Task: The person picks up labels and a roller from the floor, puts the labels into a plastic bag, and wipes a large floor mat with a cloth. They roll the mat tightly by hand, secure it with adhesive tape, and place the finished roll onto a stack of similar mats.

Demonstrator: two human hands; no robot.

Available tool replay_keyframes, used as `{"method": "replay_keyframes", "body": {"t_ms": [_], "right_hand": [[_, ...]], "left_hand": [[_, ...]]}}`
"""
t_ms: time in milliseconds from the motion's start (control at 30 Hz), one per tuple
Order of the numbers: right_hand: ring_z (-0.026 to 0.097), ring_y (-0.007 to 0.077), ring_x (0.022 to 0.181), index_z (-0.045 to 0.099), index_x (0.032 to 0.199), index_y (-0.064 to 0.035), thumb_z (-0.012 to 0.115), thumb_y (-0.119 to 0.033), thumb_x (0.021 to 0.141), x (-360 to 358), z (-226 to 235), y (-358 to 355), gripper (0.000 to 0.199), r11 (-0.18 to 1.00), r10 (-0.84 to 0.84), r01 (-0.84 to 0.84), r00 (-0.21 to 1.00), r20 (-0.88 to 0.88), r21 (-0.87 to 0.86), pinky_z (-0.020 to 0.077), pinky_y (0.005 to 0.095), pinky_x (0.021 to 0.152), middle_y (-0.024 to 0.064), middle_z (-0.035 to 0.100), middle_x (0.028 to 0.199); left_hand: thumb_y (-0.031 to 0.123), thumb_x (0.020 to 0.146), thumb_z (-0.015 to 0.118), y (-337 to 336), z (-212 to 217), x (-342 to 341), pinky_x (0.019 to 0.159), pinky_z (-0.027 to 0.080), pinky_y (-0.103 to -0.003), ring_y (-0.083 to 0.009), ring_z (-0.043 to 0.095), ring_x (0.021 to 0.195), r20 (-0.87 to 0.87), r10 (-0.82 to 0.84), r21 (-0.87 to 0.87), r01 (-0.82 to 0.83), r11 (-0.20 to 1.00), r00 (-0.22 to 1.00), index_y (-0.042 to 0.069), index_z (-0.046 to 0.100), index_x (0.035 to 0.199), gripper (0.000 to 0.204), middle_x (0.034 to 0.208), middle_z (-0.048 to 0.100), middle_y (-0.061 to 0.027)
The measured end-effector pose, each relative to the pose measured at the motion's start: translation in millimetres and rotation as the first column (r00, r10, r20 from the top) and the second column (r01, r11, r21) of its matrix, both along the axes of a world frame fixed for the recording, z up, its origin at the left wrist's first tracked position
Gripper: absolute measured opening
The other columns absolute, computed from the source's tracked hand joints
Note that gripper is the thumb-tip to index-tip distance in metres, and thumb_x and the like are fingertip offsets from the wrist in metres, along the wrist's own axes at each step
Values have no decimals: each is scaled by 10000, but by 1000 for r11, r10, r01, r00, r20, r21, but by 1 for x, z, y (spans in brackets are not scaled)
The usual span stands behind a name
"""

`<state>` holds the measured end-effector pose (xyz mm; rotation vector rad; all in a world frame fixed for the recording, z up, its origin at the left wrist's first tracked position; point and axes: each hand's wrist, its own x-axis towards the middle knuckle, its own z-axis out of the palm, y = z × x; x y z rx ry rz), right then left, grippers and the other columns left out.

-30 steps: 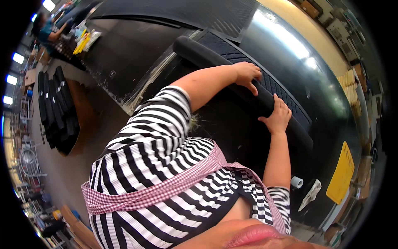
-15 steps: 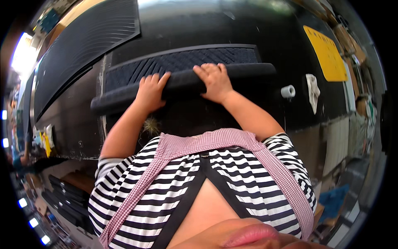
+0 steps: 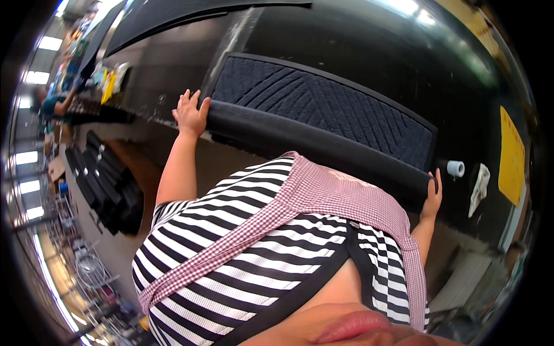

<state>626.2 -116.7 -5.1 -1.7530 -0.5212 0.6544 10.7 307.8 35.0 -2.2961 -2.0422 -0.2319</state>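
Observation:
A dark navy floor mat (image 3: 323, 98) with a raised slanting-line pattern and a black border lies on the black worktable (image 3: 358, 34). Its near side is rolled up into a long black roll (image 3: 311, 144) along the table's front edge. My left hand (image 3: 191, 115) is against the roll's left end, fingers spread and stretched out. At the right end my right hand (image 3: 433, 196) touches the roll with finger and thumb apart; its other fingers are partly hidden. Neither hand wraps round the roll.
Right of the mat are a small white roll (image 3: 456, 168), a crumpled pale cloth (image 3: 479, 190) and a yellow sheet (image 3: 512, 158). Black mats (image 3: 190, 17) lie at the far left. Rolled black mats (image 3: 107, 184) are stacked lower left. Another person (image 3: 60, 106) stands beyond the table's left side.
Both hands have moved apart from the roll's middle to its two ends. The roll now lies closer to my body, with more of the patterned mat showing. My view has turned leftward.

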Motion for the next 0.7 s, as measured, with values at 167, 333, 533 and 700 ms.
{"method": "replay_keyframes", "body": {"t_ms": [167,333,533,700], "right_hand": [[450,272,1399,367,1575,-57,644,-334,992,-13,7,-5,702,983,95,-71,986,-139,168,304,401,1193,162,460,1551],[322,343,1501,407,1543,-56,718,-296,904,-12,-6,-12,751,871,250,-59,908,-336,488,201,478,1251,201,394,1594],[440,353,1400,652,1143,-147,616,-544,971,-3,-36,-35,435,729,356,-47,878,-319,682,341,534,1183,194,497,1469],[485,315,1332,653,1077,-103,635,-478,977,1,-47,-36,389,666,406,-37,855,-321,745,377,496,1149,181,535,1401]], "left_hand": [[536,866,747,25,-25,-46,1054,441,-373,-303,608,1223,648,359,-233,-274,933,672,-1,614,1354,738,1290,657,-194],[485,879,736,39,-28,-60,998,458,-350,-240,646,1111,655,473,-443,-208,872,589,-4,716,1218,595,1169,720,-150],[486,883,717,44,-11,-46,1037,421,-440,-271,571,1234,632,572,-579,-172,797,522,53,670,1311,611,1331,639,-155],[486,888,711,44,-17,-52,1035,429,-425,-259,602,1185,646,600,-590,-190,785,471,51,671,1304,603,1303,656,-137]]}}
